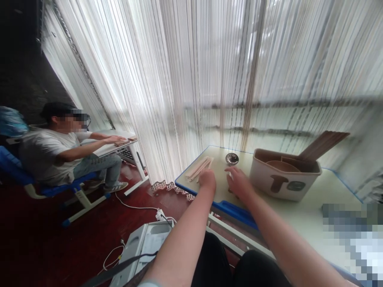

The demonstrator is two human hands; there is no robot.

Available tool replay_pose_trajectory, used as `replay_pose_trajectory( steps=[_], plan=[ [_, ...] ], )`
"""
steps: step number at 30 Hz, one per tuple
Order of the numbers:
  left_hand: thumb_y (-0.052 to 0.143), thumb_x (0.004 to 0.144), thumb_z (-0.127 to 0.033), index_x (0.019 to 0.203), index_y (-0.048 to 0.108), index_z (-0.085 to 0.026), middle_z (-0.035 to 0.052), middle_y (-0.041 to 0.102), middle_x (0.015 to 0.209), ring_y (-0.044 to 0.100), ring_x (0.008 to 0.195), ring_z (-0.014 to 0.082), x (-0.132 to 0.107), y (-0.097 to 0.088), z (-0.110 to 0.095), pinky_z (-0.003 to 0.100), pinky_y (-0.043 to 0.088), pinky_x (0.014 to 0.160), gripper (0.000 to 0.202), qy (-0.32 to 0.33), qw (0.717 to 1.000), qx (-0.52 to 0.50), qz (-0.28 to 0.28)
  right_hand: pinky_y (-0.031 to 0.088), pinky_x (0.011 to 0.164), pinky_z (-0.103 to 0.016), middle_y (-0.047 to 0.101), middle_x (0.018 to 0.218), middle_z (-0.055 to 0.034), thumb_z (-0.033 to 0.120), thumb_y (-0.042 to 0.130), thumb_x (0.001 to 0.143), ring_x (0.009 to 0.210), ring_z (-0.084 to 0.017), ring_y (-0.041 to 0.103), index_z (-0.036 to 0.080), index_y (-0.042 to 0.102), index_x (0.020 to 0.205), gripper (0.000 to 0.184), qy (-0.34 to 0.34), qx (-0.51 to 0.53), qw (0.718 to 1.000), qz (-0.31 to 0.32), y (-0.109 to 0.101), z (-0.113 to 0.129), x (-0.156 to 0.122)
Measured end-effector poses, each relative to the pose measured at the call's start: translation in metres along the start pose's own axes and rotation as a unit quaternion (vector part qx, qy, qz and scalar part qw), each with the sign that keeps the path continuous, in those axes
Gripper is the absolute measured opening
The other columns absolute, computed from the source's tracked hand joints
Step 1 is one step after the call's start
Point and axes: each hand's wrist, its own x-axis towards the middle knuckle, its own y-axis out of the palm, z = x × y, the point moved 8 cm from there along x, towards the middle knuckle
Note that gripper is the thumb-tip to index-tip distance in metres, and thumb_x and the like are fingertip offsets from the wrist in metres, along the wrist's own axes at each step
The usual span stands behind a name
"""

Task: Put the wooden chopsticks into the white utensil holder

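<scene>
My left hand [207,181] is closed at the near end of a bundle of thin, pale wooden sticks [198,168] on the table's left side. Its fingers are mostly hidden behind the back of the hand, so what lies inside them does not show. My right hand [239,182] hovers over the table to the right, fingers bent and somewhat apart. A small pale spot shows between those fingers, too small to name. Just beyond that hand sits a round, dark, shiny metal dish [231,159].
A beige divided bin [278,181] stands right of my right hand, with brown slats [324,145] leaning out. The table [221,195] has a blue edge; string curtains [191,79] hang behind. At left a person [56,147] sits at another table. A grey case [143,247] and cables lie on the floor.
</scene>
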Motion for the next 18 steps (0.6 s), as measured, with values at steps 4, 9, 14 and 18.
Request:
replay_pose_trajectory(
  steps=[4,9,14,18],
  plan=[
    [0.036,0.080,-0.002,0.098,0.064,-0.005,0.0229,0.062,0.095,0.057,0.096,0.0288,0.001,-0.008,-0.004,0.037,0.042,0.080,0.033,0.030,0.997,0.043,-0.062,0.042,0.090,-0.038,0.061,0.103,-0.0093,0.020,0.041,0.082,0.100,-0.023,0.052,0.017,0.059,0.103,0.027,0.040,0.011,0.999,0.019,0.006,-0.011,0.001],
    [0.036,0.080,-0.002,0.094,0.065,-0.006,0.0212,0.064,0.090,0.059,0.092,0.0277,0.000,-0.005,-0.002,0.035,0.044,0.076,0.033,0.011,0.994,0.083,-0.063,0.041,0.091,-0.037,0.061,0.105,-0.0091,0.020,0.041,0.083,0.101,-0.023,0.052,0.017,0.059,0.102,0.027,0.058,0.015,0.998,0.023,0.010,-0.015,-0.001],
    [0.039,0.081,-0.006,0.093,0.064,-0.006,0.0208,0.064,0.088,0.061,0.087,0.0281,-0.003,-0.008,-0.003,0.036,0.045,0.072,0.028,0.008,0.996,0.040,-0.080,0.041,0.090,-0.037,0.062,0.102,-0.0085,0.020,0.042,0.083,0.100,-0.023,0.052,0.018,0.060,0.100,0.025,0.061,0.020,0.998,0.019,0.010,-0.016,0.000],
    [0.047,0.078,-0.011,0.093,0.064,-0.011,0.0140,0.065,0.091,0.060,0.085,0.0224,-0.001,-0.017,0.000,0.034,0.044,0.077,0.022,0.031,0.987,-0.102,-0.117,0.041,0.089,-0.037,0.063,0.100,-0.0084,0.021,0.042,0.083,0.099,-0.023,0.053,0.017,0.062,0.098,0.025,0.069,0.035,0.997,0.007,0.011,-0.018,0.003]
  ],
)
